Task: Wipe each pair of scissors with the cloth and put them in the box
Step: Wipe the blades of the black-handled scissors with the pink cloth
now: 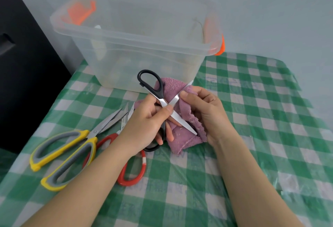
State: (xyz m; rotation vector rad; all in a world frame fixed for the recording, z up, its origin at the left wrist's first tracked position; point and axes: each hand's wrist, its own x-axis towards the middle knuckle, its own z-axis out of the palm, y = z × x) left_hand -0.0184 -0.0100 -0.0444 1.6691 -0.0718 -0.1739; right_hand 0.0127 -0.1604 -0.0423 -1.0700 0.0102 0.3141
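My left hand (149, 124) grips black-handled scissors (152, 84) at their pivot, blades spread wide in an X. One black loop points up toward the box, the other is hidden under my fingers. My right hand (203, 107) pinches a purple cloth (187, 127) around the upper right blade, whose tip pokes out past the cloth. A clear plastic box (137, 34) with orange latches stands just behind. Yellow-and-grey scissors (66, 153) and red-handled scissors (133, 172) lie on the table to the left, partly under my left forearm.
The table carries a green-and-white checked cloth under clear plastic film (252, 118). A dark cabinet (21, 73) stands off the table's left edge. A pale wall rises behind the box.
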